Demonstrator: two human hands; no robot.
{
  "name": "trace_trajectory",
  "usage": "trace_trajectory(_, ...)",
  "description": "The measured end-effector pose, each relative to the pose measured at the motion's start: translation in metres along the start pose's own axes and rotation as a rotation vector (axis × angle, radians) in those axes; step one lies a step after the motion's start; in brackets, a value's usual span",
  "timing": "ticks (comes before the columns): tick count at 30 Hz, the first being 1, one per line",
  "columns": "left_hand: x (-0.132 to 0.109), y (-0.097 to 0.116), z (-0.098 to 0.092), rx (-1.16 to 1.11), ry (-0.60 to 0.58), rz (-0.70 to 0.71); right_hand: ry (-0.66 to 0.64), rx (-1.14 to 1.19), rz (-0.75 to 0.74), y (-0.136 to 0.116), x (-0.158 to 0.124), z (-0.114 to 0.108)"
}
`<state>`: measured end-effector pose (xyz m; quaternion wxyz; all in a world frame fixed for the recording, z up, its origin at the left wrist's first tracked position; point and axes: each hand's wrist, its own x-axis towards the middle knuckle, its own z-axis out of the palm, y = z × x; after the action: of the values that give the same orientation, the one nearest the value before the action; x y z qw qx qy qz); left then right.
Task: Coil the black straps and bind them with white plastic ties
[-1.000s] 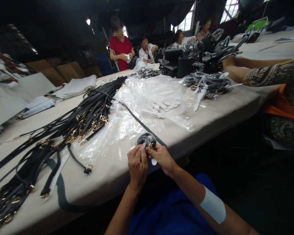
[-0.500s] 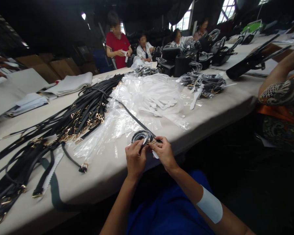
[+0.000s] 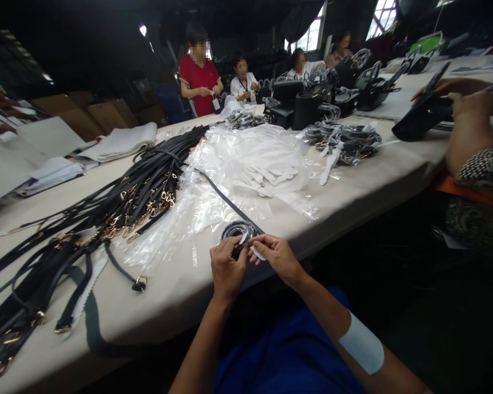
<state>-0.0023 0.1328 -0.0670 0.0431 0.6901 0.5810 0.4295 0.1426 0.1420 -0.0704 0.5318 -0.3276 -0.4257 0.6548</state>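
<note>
Coiled black strap [image 3: 235,230] lay on the cloth-covered table [image 3: 176,298] near its front edge, with both of the person's hands at it. The left hand [image 3: 228,271] was curled in a narrow pinch, its fingers [image 3: 230,253] closed on the lower edge of the coil. The right hand [image 3: 277,259] came in from the other side, its fingertips [image 3: 252,244] narrowed on a white tab [image 3: 257,253] sticking out of the coil (too small to tell whether paper or plastic). Up and left of the coil, a thin black strap [image 3: 230,203] ran across clear plastic bags [image 3: 246,164] holding white strips. Farther left of the coil lay a heap of black leather straps with gold hardware [image 3: 148,189], and just below it a loose strap end with a gold buckle [image 3: 139,283]. Well beyond the coil, to the right, sat a pile of coiled straps [image 3: 340,141] and a row of black handbags [image 3: 308,109]. Far right of the coil, a co-worker's hands [image 3: 470,128] held a black handbag [image 3: 421,117] above the table. A person in a red shirt [image 3: 199,87] stood well past the coil, at the table's far end.
</note>
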Motion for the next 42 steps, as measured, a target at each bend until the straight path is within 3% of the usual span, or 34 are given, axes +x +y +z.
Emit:
trace_trajectory(4, 0.004, -0.001, -0.007, -0.047, -0.048, -0.045, -0.250, 0.091, 0.128, -0.018, 0.003, -0.012)
trace_trajectory(7, 0.006, -0.002, -0.009, -0.055, -0.067, -0.070, -0.351, 0.073, 0.122, -0.027, 0.006, -0.012)
trace_trajectory(9, 0.006, -0.002, -0.010, -0.044, -0.068, -0.092, -0.323, 0.010, 0.097, -0.027, 0.010, -0.008)
trace_trajectory(12, 0.006, -0.002, -0.009, -0.017, -0.051, -0.129, -0.169, -0.205, 0.012, -0.019, 0.014, 0.002)
trace_trajectory(17, 0.006, -0.005, -0.011, -0.039, -0.020, -0.200, 0.101, -0.603, -0.342, -0.007, 0.019, 0.020)
trace_trajectory(20, 0.007, -0.006, -0.012, -0.115, -0.017, -0.219, 0.131, -0.639, -0.452, -0.003, 0.024, 0.024)
trace_trajectory(24, 0.008, -0.006, -0.012, -0.074, 0.005, -0.223, 0.037, -0.551, -0.413, 0.001, 0.034, 0.022)
trace_trajectory(31, 0.008, -0.005, -0.010, -0.019, 0.012, -0.158, 0.062, -0.569, -0.306, 0.000, 0.039, 0.021)
trace_trajectory(37, 0.005, -0.015, -0.007, 0.022, 0.046, -0.007, -0.011, -0.582, -0.211, -0.005, 0.048, 0.015)
trace_trajectory(42, 0.004, -0.026, -0.004, 0.012, 0.035, 0.164, 0.038, -0.572, -0.156, -0.003, 0.056, 0.013)
